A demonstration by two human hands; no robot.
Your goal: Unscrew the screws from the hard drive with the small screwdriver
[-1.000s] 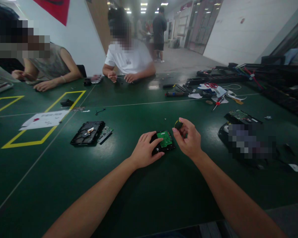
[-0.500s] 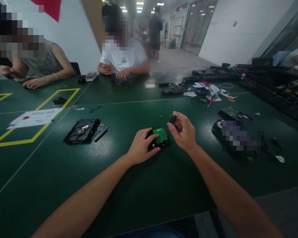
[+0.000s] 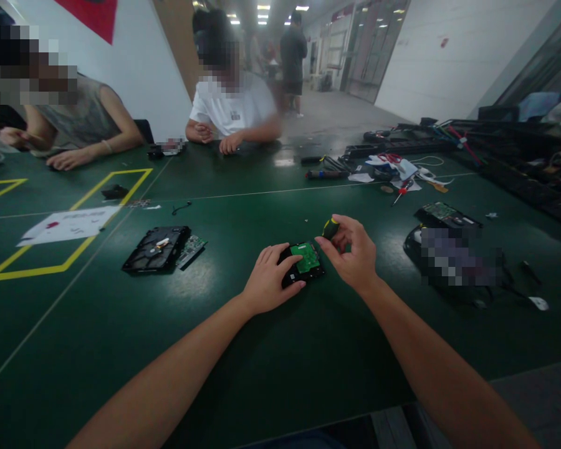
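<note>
Drive (image 3: 307, 265) lies flat on the table (image 3: 243, 374), green circuit board (image 3: 309, 254) face up, right in front of the person. Judging by the pose, step in hand is driver work near the board's far right edge.

To do it well: shaft square to the board, tip fully seated before any twist, light downward push so it doesn't cam out and scratch traces. Brace the casing rather than the board; pressure on the components is the risk.

Left hand (image 3: 266, 280) is over the drive's left side: fingers fanned over the top, index reaching onto the green, thumb at the near edge. So drive is under the fingers and between index and thumb, right part uncovered.

Right hand (image 3: 355, 259) is just right of the drive, thumb and fingertips pinching a dark green screwdriver (image 3: 330, 229) by its yellow-marked handle, tilted. Shaft too faint to follow, so can't tell if tip touches.

Further out: tiny light bit (image 3: 306, 220) beyond the drive; black housing (image 3: 156, 248) off left, loose board (image 3: 191, 251) beside it.
</note>
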